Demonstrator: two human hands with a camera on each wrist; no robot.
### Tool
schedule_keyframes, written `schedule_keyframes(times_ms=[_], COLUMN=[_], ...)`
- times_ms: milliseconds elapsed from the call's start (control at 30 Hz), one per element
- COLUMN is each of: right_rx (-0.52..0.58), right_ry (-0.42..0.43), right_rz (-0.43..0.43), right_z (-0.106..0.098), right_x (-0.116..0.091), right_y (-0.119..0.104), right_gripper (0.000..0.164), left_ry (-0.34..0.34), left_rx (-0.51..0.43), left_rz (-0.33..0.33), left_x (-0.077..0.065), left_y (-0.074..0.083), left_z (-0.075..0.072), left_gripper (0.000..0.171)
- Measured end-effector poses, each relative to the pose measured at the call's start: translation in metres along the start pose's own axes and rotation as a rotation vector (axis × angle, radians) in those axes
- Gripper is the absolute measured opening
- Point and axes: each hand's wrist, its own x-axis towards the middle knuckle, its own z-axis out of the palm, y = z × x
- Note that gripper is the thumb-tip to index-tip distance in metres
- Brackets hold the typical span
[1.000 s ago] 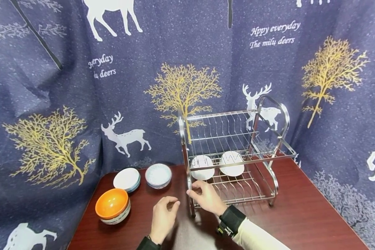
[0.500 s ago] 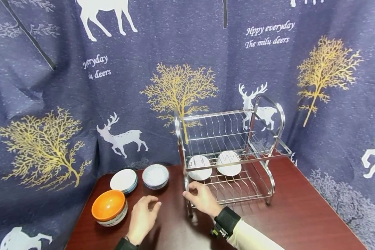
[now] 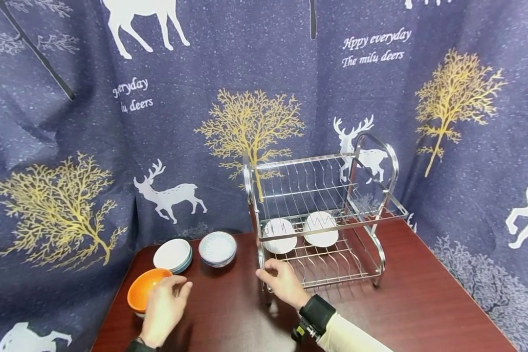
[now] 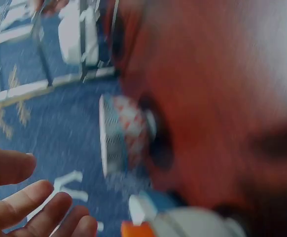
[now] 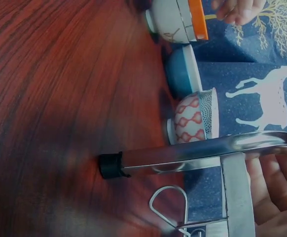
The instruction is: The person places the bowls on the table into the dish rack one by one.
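Observation:
My left hand (image 3: pixel 164 305) hovers over the right side of an orange bowl (image 3: pixel 142 289), thumb and fingers apart and holding nothing. That bowl sits in a pale bowl (image 5: pixel 169 19), mostly hidden from the head camera. In the left wrist view, the left hand's fingers (image 4: pixel 40 207) are loosely bent with a gap from the thumb. My right hand (image 3: pixel 286 283) grips the left front post of a two-tier metal dish rack (image 3: pixel 334 227); in the right wrist view its fingers lie behind the post (image 5: pixel 173 156). Two white bowls (image 3: pixel 279 239) (image 3: pixel 321 237) stand tilted on the lower tier.
Behind the orange bowl, a white bowl with a blue outside (image 3: pixel 171 254) stands on the brown table (image 3: pixel 220 318). A bowl with a red pattern (image 5: pixel 192 118) stands between it and the rack. A dark blue deer-print curtain (image 3: pixel 176 132) hangs behind the table.
My left hand has moved left from the middle of the table to the orange bowl. The right hand has kept its place on the rack post. The head view has shifted slightly.

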Motion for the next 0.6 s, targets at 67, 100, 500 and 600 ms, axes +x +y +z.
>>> schedule_keyframes(times_ms=[67, 100, 500, 600], right_rx=[0.017, 0.021, 0.011, 0.011], right_ry=[-0.008, -0.01, -0.014, -0.016], right_rz=[0.005, 0.004, -0.059, -0.062], right_z=[0.0, 0.0, -0.001, -0.001], right_x=[-0.001, -0.001, -0.005, -0.005], right_y=[0.001, 0.002, 0.004, 0.005], right_gripper=[0.014, 0.015, 0.009, 0.008], left_ry=[0.031, 0.042, -0.046, -0.104], left_rx=[-0.002, 0.002, 0.125, 0.157], left_rz=[0.005, 0.0, -0.193, -0.252], left_x=[0.007, 0.01, 0.029, 0.029], left_y=[-0.007, -0.011, -0.049, -0.06], left_z=[-0.009, -0.013, -0.05, -0.055], left_gripper=[0.012, 0.011, 0.02, 0.026])
